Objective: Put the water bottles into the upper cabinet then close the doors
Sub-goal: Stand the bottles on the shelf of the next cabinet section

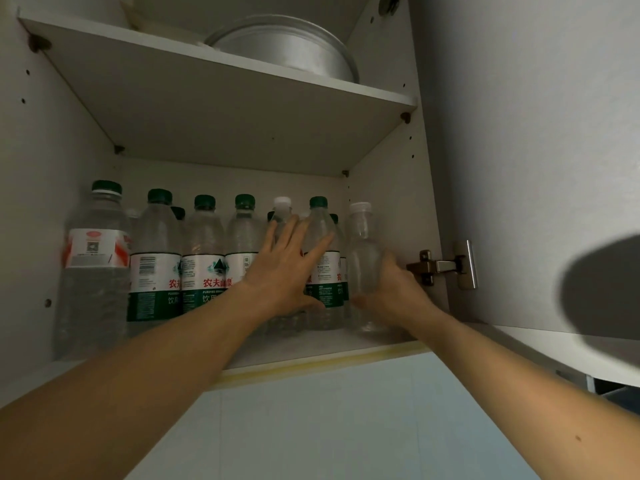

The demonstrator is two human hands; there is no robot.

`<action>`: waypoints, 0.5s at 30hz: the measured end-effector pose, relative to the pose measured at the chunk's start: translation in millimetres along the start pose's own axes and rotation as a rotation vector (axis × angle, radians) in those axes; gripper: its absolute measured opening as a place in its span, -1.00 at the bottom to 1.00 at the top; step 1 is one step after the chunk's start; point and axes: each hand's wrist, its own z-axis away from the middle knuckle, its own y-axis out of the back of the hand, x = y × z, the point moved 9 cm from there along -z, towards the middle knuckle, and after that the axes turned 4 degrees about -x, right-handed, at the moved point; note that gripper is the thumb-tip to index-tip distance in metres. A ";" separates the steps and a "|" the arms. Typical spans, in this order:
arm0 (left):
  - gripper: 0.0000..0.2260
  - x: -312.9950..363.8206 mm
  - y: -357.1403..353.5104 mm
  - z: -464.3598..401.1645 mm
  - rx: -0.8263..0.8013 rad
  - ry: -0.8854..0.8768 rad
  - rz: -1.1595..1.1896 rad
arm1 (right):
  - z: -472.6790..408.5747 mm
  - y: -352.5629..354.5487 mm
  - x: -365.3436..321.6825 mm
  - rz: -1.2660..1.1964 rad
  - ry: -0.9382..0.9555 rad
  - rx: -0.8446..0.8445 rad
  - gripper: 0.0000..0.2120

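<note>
The upper cabinet stands open, and its lower shelf [311, 351] holds several water bottles. A large red-labelled bottle [93, 268] stands at the far left. Green-capped, green-labelled bottles [204, 265] fill the middle. My left hand [287, 268] lies flat with straight, spread fingers against a green-capped bottle [320, 220]. My right hand [391, 289] grips a clear, unlabelled white-capped bottle [362, 258] low on its body, at the right end of the row. Another white cap [282, 204] shows behind my left hand.
The right cabinet door [536, 168] hangs open on a metal hinge [440, 266] next to my right hand. A metal pan [287, 50] sits on the shelf above. A pale tiled wall [329, 427] lies below the cabinet.
</note>
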 end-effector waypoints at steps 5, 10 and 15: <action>0.13 1.1 -1.1 -0.1 0.012 -0.002 -0.020 | -27.6 -8.7 7.4 0.050 -0.106 -0.053 -0.25; 0.11 1.7 -1.8 -0.3 0.024 0.006 -0.040 | -44.7 -22.3 6.8 0.068 -0.118 -0.122 -0.27; 0.07 6.4 -3.5 -3.6 0.010 0.024 -0.063 | -50.3 -22.8 9.6 0.149 -0.087 -0.098 -0.25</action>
